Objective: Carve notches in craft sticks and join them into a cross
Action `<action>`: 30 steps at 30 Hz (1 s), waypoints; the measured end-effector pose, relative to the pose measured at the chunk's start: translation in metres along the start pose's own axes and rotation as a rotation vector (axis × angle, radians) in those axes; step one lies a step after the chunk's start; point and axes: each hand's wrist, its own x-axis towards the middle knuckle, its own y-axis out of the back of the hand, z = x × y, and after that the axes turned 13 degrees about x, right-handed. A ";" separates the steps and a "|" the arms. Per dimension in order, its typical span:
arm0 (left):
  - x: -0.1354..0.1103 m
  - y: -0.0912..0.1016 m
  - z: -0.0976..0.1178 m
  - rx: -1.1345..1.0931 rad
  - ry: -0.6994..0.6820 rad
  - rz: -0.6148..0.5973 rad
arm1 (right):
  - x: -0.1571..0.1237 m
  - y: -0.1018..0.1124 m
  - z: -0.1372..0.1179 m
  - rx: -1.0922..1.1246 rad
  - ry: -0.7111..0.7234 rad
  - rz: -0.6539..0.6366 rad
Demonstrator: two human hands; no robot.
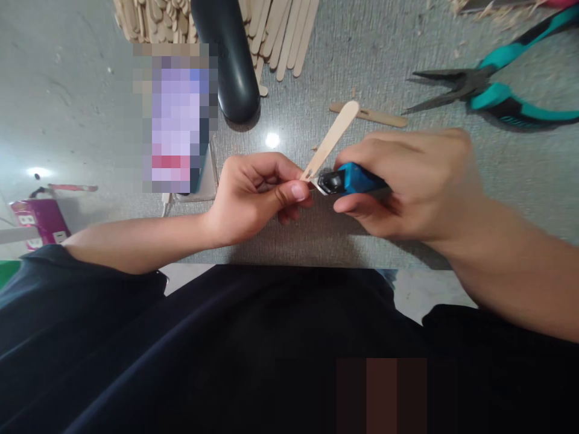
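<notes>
Between the thumb and fingers of my left hand [260, 193] is a wooden craft stick [333, 135], its free end slanting up to the right. A small slot shows in the stick just above my thumb. My right hand [407, 175] is closed round a blue and black utility knife [355, 179]. The knife's short blade touches or nearly touches the stick beside my left thumb; exact contact is hard to see. Behind the held stick, another craft stick [384, 117] with a hole in it lies on the table.
Teal and black long-nose pliers [482, 84] lie open at the right. A heap of craft sticks [283, 33] and a black oblong case [233, 66] are at the back. A blurred-out phone screen [176, 120] stands left of centre. A purple power strip [40, 222] is far left.
</notes>
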 end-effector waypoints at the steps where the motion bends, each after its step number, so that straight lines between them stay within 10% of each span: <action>1: 0.000 0.000 0.000 0.015 -0.002 0.004 | 0.000 0.000 0.000 0.006 -0.010 -0.009; 30: -0.009 0.003 0.004 0.254 -0.115 -0.078 | 0.003 0.005 -0.013 -0.047 -0.134 -0.381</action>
